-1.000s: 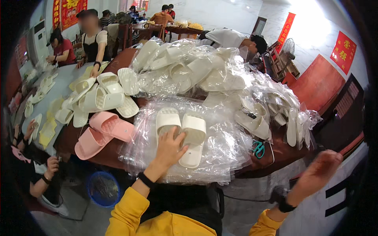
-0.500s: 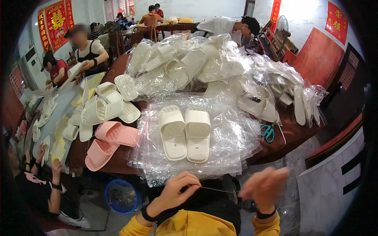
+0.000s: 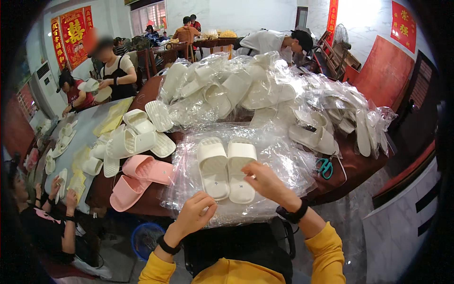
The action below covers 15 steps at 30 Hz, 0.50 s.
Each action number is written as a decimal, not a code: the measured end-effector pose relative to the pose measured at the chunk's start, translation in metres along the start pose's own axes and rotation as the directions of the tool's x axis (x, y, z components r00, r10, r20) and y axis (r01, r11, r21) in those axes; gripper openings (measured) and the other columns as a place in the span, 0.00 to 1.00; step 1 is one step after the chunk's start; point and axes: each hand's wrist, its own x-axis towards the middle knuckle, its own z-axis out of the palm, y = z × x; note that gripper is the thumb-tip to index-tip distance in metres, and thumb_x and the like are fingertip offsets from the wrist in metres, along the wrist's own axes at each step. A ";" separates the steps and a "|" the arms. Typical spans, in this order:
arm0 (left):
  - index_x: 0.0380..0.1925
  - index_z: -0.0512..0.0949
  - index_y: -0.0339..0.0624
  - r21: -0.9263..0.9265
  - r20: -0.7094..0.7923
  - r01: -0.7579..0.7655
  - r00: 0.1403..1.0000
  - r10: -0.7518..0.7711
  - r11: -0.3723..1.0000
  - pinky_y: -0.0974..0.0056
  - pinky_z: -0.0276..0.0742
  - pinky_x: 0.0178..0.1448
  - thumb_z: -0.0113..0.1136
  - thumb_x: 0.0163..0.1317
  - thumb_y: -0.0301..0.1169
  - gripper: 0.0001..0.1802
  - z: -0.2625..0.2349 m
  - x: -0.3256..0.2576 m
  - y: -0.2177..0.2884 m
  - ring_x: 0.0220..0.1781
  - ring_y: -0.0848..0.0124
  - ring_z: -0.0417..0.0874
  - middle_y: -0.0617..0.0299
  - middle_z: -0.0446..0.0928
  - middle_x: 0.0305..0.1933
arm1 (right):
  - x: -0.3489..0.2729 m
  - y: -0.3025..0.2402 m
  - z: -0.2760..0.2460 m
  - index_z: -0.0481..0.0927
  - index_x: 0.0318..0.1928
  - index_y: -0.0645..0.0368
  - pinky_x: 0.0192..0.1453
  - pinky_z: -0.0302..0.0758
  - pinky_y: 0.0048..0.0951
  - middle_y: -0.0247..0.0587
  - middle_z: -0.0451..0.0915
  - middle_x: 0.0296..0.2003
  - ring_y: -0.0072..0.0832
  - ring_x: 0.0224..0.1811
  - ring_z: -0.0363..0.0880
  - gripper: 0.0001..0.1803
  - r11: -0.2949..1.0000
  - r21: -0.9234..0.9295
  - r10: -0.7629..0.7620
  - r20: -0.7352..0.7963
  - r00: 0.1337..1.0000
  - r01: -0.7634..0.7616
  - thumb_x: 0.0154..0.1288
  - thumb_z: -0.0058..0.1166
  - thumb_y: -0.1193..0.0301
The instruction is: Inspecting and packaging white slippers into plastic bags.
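A pair of white slippers lies side by side on a stack of clear plastic bags, toes pointing away from me. My right hand reaches over the right slipper, fingertips close to its strap and footbed. Its fingers are bent and apart, holding nothing that shows. Just below the heel of the left slipper is my left hand. Its fingers curve loosely, with a gap to the thumb, and I see nothing in them. The thread from before does not show now.
Bagged slippers pile up at the back. Pink slippers and loose white slippers sit at left. Teal scissors lie at right, and a blue basket stands on the floor. Other people work at left and behind.
My hands were stretching a thin thread below the slippers; it is out of sight now. The right hand has moved up and left onto the right slipper; the left has shifted slightly left.
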 end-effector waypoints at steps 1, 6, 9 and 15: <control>0.28 0.75 0.35 0.007 -0.002 0.001 1.000 -0.001 1.000 0.58 0.73 0.38 0.61 0.55 0.21 0.04 0.000 0.001 -0.004 0.34 0.54 0.76 0.53 0.75 0.30 | 0.000 0.002 0.010 0.72 0.53 0.66 0.53 0.75 0.39 0.56 0.75 0.48 0.49 0.48 0.78 0.21 0.995 -0.091 0.058 0.070 0.996 -0.052 0.61 0.58 0.71; 0.28 0.76 0.35 0.148 -0.008 0.047 0.999 -0.046 0.988 0.57 0.73 0.39 0.62 0.56 0.23 0.04 0.008 0.012 -0.023 0.35 0.53 0.77 0.52 0.75 0.30 | 0.017 0.010 0.042 0.68 0.55 0.75 0.61 0.69 0.44 0.62 0.72 0.51 0.55 0.56 0.71 0.30 0.929 -0.367 -0.022 0.045 0.999 0.037 0.60 0.59 0.63; 0.26 0.75 0.36 0.237 -0.098 0.061 0.994 -0.039 0.969 0.56 0.73 0.37 0.62 0.55 0.24 0.05 0.011 0.020 -0.017 0.34 0.53 0.77 0.53 0.74 0.29 | 0.021 0.020 0.047 0.65 0.60 0.76 0.65 0.65 0.46 0.64 0.69 0.57 0.56 0.59 0.69 0.35 0.921 -0.390 0.005 0.067 0.998 0.022 0.62 0.57 0.59; 0.24 0.74 0.38 0.363 -0.117 0.004 0.992 0.041 0.932 0.55 0.71 0.36 0.62 0.52 0.23 0.06 0.011 0.002 0.016 0.31 0.54 0.75 0.54 0.72 0.26 | 0.015 0.030 0.047 0.58 0.65 0.78 0.70 0.59 0.50 0.71 0.64 0.61 0.61 0.67 0.58 0.39 0.924 -0.383 0.078 0.137 0.987 -0.020 0.67 0.52 0.56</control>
